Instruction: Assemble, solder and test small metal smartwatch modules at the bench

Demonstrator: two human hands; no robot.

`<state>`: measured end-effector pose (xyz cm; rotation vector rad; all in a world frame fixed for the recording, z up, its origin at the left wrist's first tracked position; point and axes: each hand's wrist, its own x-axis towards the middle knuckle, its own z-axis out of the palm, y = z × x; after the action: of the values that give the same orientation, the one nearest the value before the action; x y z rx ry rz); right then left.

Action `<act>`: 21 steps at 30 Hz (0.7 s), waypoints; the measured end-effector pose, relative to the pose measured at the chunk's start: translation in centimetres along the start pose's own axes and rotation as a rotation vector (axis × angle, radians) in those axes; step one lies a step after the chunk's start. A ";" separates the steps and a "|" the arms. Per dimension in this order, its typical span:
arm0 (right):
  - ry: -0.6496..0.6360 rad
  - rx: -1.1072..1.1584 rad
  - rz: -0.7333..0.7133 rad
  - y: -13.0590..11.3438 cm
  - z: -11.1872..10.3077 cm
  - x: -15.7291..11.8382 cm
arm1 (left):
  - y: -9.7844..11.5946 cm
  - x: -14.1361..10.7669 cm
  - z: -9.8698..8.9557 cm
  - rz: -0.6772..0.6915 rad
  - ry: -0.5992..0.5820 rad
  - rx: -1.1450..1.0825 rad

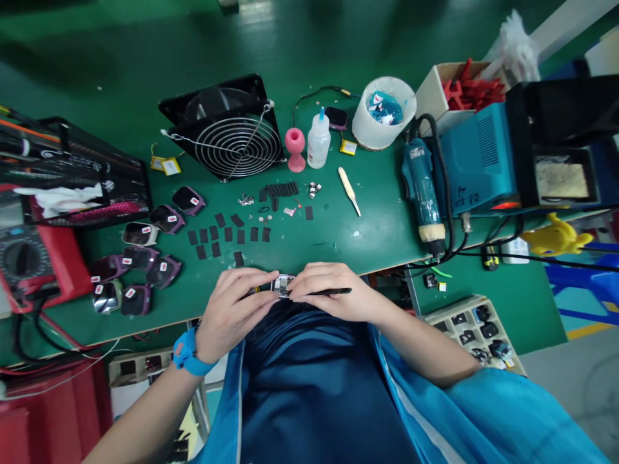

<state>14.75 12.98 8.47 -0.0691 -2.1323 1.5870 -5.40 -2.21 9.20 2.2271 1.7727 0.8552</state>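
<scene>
My left hand (242,301) is closed round the edge of an opened smartwatch case (282,285), held just off the table's front edge. Small silver electronic parts show inside the case. From the right, my right hand (333,290) reaches over it, fingers pinched on thin black tweezers (336,292) whose rear end sticks out to the right. Their tips are hidden by the fingers. Black rectangular pads (240,237) lie in rows beyond my hands. Several purple-framed watches (167,219) with small label stickers sit to the left.
A fan (236,142) stands at the back, near a pink stand (294,149), a dropper bottle (318,138) and a white tub (384,113). A cream-handled tool (349,191) lies right of centre. Farther right are an electric screwdriver (422,187) and a blue soldering station (476,164).
</scene>
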 end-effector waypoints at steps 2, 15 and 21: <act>0.002 -0.003 0.001 0.0 0.0 0.0 | 0.0 0.0 0.0 -0.004 -0.007 0.001; 0.016 0.004 0.021 0.0 0.2 -0.1 | 0.0 0.0 0.1 -0.015 0.000 -0.007; 0.022 0.000 0.021 0.1 0.4 -0.1 | -0.1 -0.1 0.0 -0.009 -0.015 -0.006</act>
<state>14.69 12.60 8.30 -0.1085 -2.1212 1.5906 -5.43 -2.26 9.11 2.2150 1.7699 0.8391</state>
